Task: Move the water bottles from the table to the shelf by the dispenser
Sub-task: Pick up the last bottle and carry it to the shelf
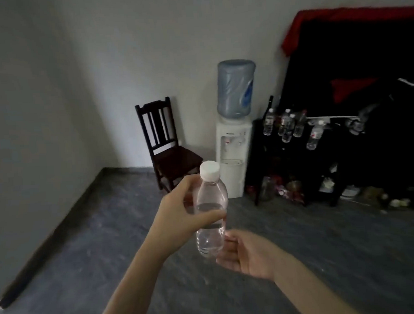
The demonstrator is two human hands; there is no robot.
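Note:
A clear water bottle [210, 211] with a white cap is held upright in front of me over the floor. My left hand [180, 212] is wrapped around its middle, thumb across the front. Below it, my right hand [245, 252] cups the bottle's base with curled fingers. Ahead stands the white water dispenser [233, 155] with a blue jug on top. To its right is a black shelf [259, 135] with several water bottles [287, 127] standing on its top level.
A dark wooden chair [167, 146] stands against the wall left of the dispenser. Black and red cloth [353, 55] hangs above the shelf. Clutter and shoes lie under the shelf at the right. Grey floor stretches between me and the dispenser.

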